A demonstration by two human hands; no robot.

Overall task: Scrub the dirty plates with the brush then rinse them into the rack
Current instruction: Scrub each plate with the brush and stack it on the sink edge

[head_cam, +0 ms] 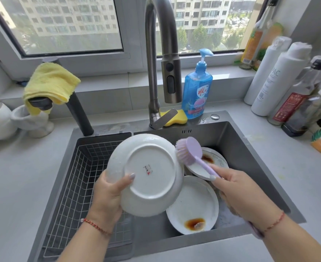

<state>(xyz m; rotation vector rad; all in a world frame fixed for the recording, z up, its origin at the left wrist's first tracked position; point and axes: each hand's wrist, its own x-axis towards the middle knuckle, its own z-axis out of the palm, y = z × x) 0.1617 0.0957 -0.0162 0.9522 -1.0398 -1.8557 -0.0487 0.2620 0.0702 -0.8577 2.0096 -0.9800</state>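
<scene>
The left hand (110, 191) grips a white plate (146, 174) at its near-left rim, thumb curled over the underside, fingers hidden behind. The plate is held tilted over the sink (231, 133), its base ring and a small red mark facing the camera. The right hand (239, 193) is wrapped round the handle of a lilac brush (189, 150), forefinger laid along the stem. The brush head touches the plate's far-right edge, bristles toward the plate.

Under the held plate, in the right part of the sink, lie two dirty plates. The near plate (193, 205) carries a brown sauce puddle at its near rim. The far plate (208, 163), partly behind the brush handle, has a brown stain too and rests on something beneath it that I cannot make out. A wire rack (80, 176) fills the left part of the sink, just beside the held plate.

The tap (159, 53) rises at the far edge of the sink, its spout above the plates. Right of its base, on the bench (288, 167), lies a yellow sponge (176, 118), and just beside that a blue soap bottle (197, 91). A yellow cloth (50, 82) hangs over a dark fitting at far left. Bottles (280, 82) stand grouped at far right. Both wrists wear a thin red cord.
</scene>
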